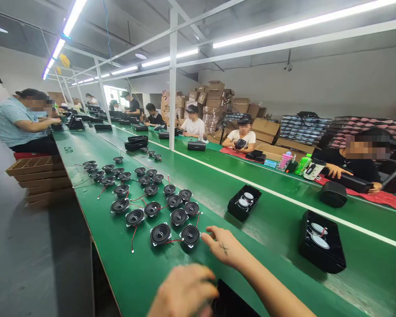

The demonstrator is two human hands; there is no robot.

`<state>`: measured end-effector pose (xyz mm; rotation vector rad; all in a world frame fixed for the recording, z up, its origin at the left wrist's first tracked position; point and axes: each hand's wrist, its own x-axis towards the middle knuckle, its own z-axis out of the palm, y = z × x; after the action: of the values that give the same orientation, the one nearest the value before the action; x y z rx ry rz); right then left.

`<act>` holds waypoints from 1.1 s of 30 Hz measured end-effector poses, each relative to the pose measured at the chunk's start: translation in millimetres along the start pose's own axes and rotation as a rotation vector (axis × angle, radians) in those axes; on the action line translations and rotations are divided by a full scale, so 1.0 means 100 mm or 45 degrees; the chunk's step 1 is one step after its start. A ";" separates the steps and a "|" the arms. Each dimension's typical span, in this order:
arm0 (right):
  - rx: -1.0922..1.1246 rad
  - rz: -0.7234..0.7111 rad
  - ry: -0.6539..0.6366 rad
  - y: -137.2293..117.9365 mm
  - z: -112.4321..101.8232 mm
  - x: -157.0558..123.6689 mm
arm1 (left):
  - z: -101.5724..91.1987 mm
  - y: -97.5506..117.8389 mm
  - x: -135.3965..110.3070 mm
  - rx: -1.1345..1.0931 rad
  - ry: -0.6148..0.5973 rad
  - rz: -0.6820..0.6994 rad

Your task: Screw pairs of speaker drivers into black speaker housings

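right hand (225,247) spread, reaching just beside nearest speaker driver (190,235) | left hand (185,290) curled near it over black casing (231,304), grip unclear | more drivers (152,208) cone-up beyond it, likely for easy picking

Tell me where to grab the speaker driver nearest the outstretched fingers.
Probably by its outer rim, pinched from above across the round frame. The speaker driver lies flat, cone up, so the rim looks like the firm part, not the cone. Come from the right, where the right hand is; the red wire leaves on its left.
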<state>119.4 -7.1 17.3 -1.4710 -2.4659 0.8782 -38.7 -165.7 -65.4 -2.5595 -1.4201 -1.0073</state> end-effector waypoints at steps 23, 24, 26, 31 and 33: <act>0.517 0.537 -0.152 0.67 0.01 -0.11 | -0.40 -0.96 -0.31 -0.459 0.125 -0.835; 0.495 0.534 -0.120 0.77 -0.08 -0.22 | -0.43 -0.89 -0.28 -0.540 0.055 -0.852; 0.399 0.517 -0.020 0.97 -0.26 -0.45 | -0.45 -0.77 -0.17 -0.702 -0.109 -0.880; -0.179 0.474 0.310 1.40 -0.53 -0.88 | -0.20 -0.77 0.22 -0.920 -0.434 -0.988; -0.434 0.482 0.379 1.49 -0.52 -1.00 | -0.06 -0.85 0.39 -0.940 -0.503 -1.029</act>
<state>304.7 -17.2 -3.9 -2.0550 -2.2280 0.2527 -93.4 -89.4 -60.6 -2.7545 -2.7801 -1.3496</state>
